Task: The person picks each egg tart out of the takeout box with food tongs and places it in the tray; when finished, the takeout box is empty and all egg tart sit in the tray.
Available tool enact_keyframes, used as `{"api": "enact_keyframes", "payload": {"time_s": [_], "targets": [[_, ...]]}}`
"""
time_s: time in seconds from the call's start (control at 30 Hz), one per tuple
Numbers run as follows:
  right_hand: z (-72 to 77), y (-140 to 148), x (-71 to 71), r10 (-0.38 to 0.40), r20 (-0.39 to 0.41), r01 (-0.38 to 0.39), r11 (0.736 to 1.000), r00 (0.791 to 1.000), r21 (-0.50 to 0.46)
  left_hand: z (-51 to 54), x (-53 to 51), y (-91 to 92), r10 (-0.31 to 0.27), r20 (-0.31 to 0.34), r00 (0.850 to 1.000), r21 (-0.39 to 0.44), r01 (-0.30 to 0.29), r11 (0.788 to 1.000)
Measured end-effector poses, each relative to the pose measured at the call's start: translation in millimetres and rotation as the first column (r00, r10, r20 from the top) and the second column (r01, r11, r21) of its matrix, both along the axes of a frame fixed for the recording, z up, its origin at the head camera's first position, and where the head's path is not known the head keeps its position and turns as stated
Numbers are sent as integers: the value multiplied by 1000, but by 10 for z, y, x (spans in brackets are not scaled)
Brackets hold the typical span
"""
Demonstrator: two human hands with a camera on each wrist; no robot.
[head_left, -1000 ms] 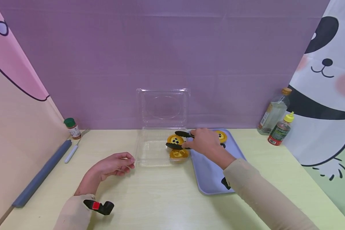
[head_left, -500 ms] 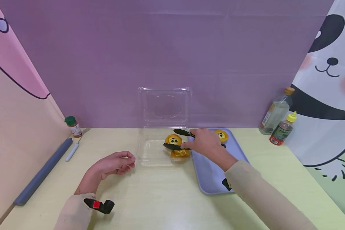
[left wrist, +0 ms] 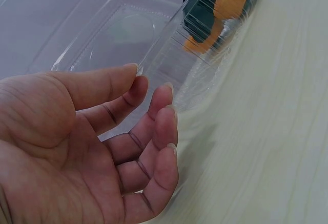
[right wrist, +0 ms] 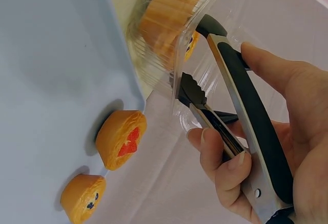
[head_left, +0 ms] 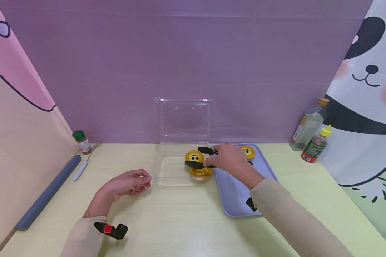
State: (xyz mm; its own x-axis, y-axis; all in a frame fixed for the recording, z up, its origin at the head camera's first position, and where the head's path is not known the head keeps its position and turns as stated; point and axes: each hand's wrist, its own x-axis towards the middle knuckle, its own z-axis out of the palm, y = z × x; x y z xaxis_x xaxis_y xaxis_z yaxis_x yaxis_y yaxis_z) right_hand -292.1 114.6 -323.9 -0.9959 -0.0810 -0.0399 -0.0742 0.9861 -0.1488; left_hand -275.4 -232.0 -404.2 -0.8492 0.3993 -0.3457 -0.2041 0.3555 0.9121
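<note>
In the head view my right hand (head_left: 229, 157) grips black-tipped tongs (head_left: 194, 164) over the right side of a clear plastic container (head_left: 172, 167), whose lid stands raised behind. A blueberry-topped tart (head_left: 194, 156) lies inside by the tong tips; another tart (head_left: 201, 172) sits nearer the front. The right wrist view shows the tong arms (right wrist: 251, 111) spread at the container wall. My left hand (head_left: 130, 184) pinches the container's left front edge between thumb and index finger, its other fingers loosely curled, as the left wrist view shows.
A lilac tray (head_left: 236, 192) stands right of the container; the right wrist view shows a red-topped tart (right wrist: 121, 139) and a blueberry tart (right wrist: 83, 197) on it. Two bottles (head_left: 305, 130) (head_left: 316, 144) stand far right. A green-capped jar (head_left: 82, 142), a fork (head_left: 80, 171) and a blue roll (head_left: 48, 192) lie left.
Over the last second the blueberry tart in the container has shifted slightly left. The tongs moved left, then back a little to the right. My left hand keeps its place.
</note>
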Motion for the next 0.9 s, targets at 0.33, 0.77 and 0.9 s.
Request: {"api": "enact_keyframes", "payload": {"time_s": [0.33, 0.77, 0.9], "targets": [[34, -25, -37, 4, 33, -4, 1000, 999, 8, 9, -9, 2, 3, -5, 1000, -5, -3, 1000], [-30, -2, -68, -7, 28, 7, 1000, 1000, 8, 2, -15, 12, 13, -2, 1000, -15, -13, 1000], [-53, 21, -52, -5, 5, 5, 1000, 1000, -30, 1, -20, 11, 14, -3, 1000, -20, -14, 1000]]}}
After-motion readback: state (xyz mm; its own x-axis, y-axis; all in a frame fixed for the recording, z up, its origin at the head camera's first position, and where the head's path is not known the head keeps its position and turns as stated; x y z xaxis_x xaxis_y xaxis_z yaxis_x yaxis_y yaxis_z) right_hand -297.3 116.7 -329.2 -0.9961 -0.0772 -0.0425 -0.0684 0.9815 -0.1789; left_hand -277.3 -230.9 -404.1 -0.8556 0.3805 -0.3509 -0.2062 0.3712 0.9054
